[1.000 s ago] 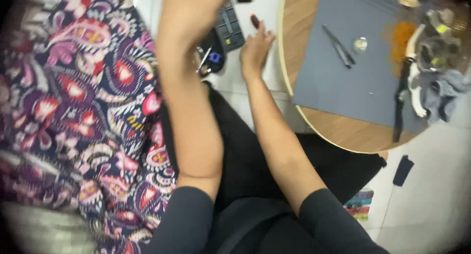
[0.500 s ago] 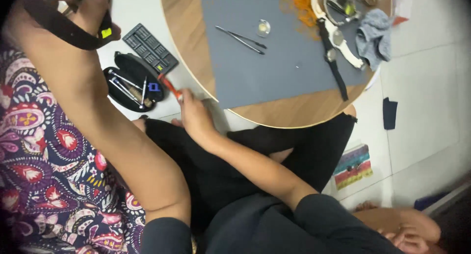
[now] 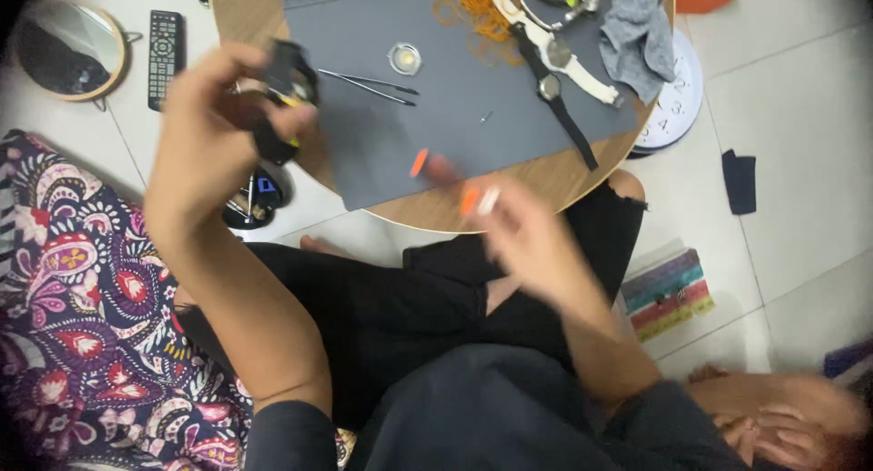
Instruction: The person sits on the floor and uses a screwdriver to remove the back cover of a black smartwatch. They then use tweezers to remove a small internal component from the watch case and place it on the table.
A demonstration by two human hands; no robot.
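Observation:
My left hand (image 3: 214, 116) is raised at the upper left, over the edge of the round wooden table (image 3: 509, 198). It grips a black object (image 3: 284, 94) with a small yellow mark. My right hand (image 3: 518, 230) is blurred at the table's near edge, its orange-painted fingertips over the grey mat (image 3: 455, 116). Something small and pale shows at its fingers, too blurred to identify. On the mat lie tweezers (image 3: 368, 82), a small round metal part (image 3: 405, 58) and two wristwatches (image 3: 564, 75).
A grey cloth (image 3: 637, 39) and orange rubber bands (image 3: 477, 3) lie at the mat's far side. On the floor are a black tool case (image 3: 255, 198), a remote (image 3: 165, 44), a round mirror (image 3: 68, 48), a white clock (image 3: 673, 103) and a striped box (image 3: 668, 289).
The view has swung toward the table. My left hand has come down with the black object. My right hand has left the tool case and moved to the table's edge.

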